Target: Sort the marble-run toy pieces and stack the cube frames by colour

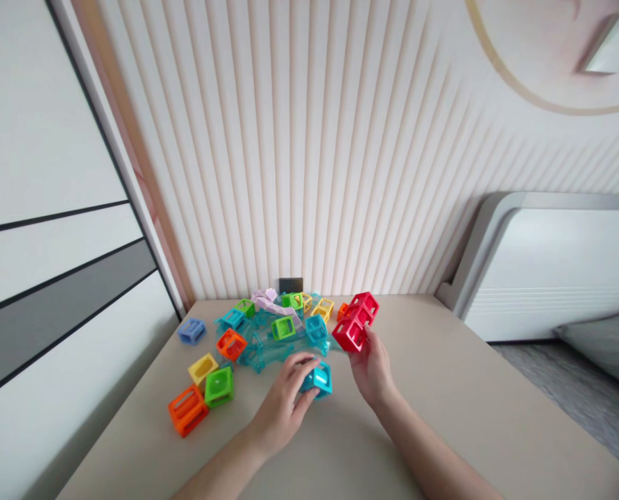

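My left hand is closed on a teal hollow cube block, thumb and fingers gripping its left side near the middle of the table. To its right, my right hand holds a short row of joined red hollow cube blocks, tilted up and to the right. The fingers on the red row's underside are partly hidden. The two held pieces are apart. Behind my hands lies a pile of translucent teal pieces, with a light purple jointed piece on top.
Around the pile sit a green block, an orange block and a blue block. At the near left, another orange block, a green one and a yellow one lie close together. A ribbed wall backs the table.
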Demonstrator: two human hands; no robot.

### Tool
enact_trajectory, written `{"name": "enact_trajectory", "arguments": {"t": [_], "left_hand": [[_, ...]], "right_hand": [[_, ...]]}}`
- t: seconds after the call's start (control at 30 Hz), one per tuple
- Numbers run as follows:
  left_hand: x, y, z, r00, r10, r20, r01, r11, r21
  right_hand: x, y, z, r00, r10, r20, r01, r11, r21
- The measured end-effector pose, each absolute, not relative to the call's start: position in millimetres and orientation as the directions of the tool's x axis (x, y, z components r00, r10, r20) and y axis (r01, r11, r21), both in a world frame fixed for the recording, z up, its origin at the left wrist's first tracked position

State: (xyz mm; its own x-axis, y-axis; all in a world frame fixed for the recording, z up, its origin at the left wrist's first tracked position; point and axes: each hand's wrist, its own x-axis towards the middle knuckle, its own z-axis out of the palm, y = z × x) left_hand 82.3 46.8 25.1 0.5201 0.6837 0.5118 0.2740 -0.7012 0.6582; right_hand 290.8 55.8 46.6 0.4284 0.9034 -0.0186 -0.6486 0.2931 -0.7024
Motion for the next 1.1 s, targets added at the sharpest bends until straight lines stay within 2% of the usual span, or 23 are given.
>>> {"name": "enact_trajectory", "arguments": {"t": [0.1, 0.17, 0.23, 0.3, 0.4, 0.5, 0.63, 0.77, 1.1], "left_hand": [[81, 51, 19, 0.571, 0.591, 0.570, 0.371, -0.805, 0.464], [81, 53, 17, 0.567, 0.580, 0.584, 0.402, -0.814, 0.418], [81, 54, 17, 0.558, 0.580, 0.593, 0.416, -0.814, 0.405], [81, 54, 17, 0.557, 0.582, 0.593, 0.420, -0.813, 0.404], [81, 55, 16, 0.555, 0.594, 0.582, 0.422, -0.804, 0.419], [81, 57, 13, 0.566, 0.594, 0.572, 0.409, -0.804, 0.430], [82, 59, 8, 0.571, 0.583, 0.578, 0.397, -0.812, 0.428], [82, 58, 7, 0.583, 0.574, 0.575, 0.411, -0.819, 0.401], [78, 61, 9, 0.622, 0.543, 0.564, 0.447, -0.838, 0.314]], "right_hand": [[309, 62, 48, 0.402, 0.912, -0.083, -0.726, 0.263, -0.635], [316, 65, 46, 0.425, 0.901, -0.083, -0.713, 0.277, -0.644], [322, 69, 42, 0.485, 0.873, -0.052, -0.628, 0.306, -0.715], [332, 75, 38, 0.578, 0.815, 0.034, -0.421, 0.334, -0.843], [362, 89, 32, 0.654, 0.712, 0.254, 0.095, 0.256, -0.962], [413, 104, 28, 0.689, 0.671, 0.275, 0.256, 0.131, -0.958], [485, 113, 27, 0.759, 0.586, 0.282, 0.399, -0.077, -0.914], [529, 118, 26, 0.746, 0.585, 0.319, 0.516, -0.204, -0.832], [539, 145, 6, 0.740, 0.587, 0.328, 0.639, -0.462, -0.615]]}}
